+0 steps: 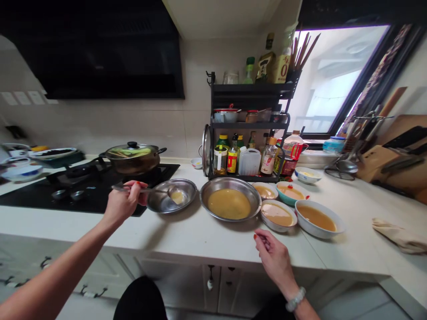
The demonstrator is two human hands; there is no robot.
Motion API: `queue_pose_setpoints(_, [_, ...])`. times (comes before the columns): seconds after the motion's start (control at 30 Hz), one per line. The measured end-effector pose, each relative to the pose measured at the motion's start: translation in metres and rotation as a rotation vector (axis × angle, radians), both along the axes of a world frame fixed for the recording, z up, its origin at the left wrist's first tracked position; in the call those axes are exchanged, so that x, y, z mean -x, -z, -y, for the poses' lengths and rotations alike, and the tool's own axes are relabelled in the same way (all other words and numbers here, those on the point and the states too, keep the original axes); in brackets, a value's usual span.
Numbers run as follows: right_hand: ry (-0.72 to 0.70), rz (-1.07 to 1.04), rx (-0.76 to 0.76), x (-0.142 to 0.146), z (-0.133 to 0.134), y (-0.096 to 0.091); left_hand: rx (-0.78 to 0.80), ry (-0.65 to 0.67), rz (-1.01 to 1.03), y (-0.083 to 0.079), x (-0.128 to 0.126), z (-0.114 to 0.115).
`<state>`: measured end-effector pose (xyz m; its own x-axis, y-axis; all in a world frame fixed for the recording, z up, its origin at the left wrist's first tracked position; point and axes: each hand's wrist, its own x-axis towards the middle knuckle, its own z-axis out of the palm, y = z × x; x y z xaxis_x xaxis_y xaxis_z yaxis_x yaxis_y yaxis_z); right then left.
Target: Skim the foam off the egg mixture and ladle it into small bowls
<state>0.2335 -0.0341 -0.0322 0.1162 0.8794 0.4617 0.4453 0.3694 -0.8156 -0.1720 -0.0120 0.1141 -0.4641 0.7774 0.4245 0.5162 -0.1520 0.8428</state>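
Bare forearms are framing the near side of the counter. Red-nailed fingers of the left hand are clasping the handle of a metal ladle. Fingers of the right hand are hanging loosely curled near the counter's front edge, the thumb close to the forefinger; whether they are grasping anything, I cannot tell. A pale beaded bracelet is circling that wrist.

The ladle is lying nearly level, slim and dull silver, its far end sitting within the rim of a shallow metal dish; whether it is touching the bottom is not clear. Pale yellow liquid is showing at that end, and the dish's grey wall is gleaming around it.

Just to the right, a wider metal basin is holding cloudy, golden-brown broth. Beside it, a white bowl, a teal bowl and a larger white bowl are containing tan to amber liquids.

Farther left, a glass-lidded pot is standing on the black stove. Behind the basin, a black rack is carrying bottles and jars.
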Motion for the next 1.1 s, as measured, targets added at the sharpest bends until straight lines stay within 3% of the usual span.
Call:
queue_pose_setpoints(0.13, [0.089,0.055,-0.151,-0.004,0.001,-0.001,-0.019,0.044,-0.437,0.016,0.004,0.007])
queue_pose_setpoints(0.27, [0.167,0.353,-0.454,-0.016,-0.001,-0.028,-0.097,0.064,-0.610,0.016,-0.002,0.014])
queue_pose_setpoints(0.33, [0.232,0.556,-0.490,-0.021,-0.005,-0.047,-0.074,-0.003,-0.588,0.010,-0.009,0.016])
queue_pose_setpoints(0.43, [0.304,0.813,-0.383,-0.022,-0.012,-0.068,-0.019,-0.053,-0.513,0.000,-0.020,0.016])
queue_pose_setpoints(0.67, [0.296,1.152,-0.133,-0.016,-0.032,-0.077,-0.021,0.059,-0.308,0.000,-0.041,0.007])
queue_pose_setpoints(0.77, [0.363,1.191,-0.052,-0.023,-0.035,-0.085,-0.030,0.122,-0.203,-0.001,-0.049,0.005])
queue_pose_setpoints(0.9, [0.563,1.163,0.005,-0.041,-0.027,-0.091,-0.040,0.199,-0.119,-0.006,-0.063,0.004])
queue_pose_setpoints(1.1, [0.704,1.044,-0.215,-0.085,-0.008,-0.072,-0.061,0.324,-0.064,-0.002,-0.093,-0.012])
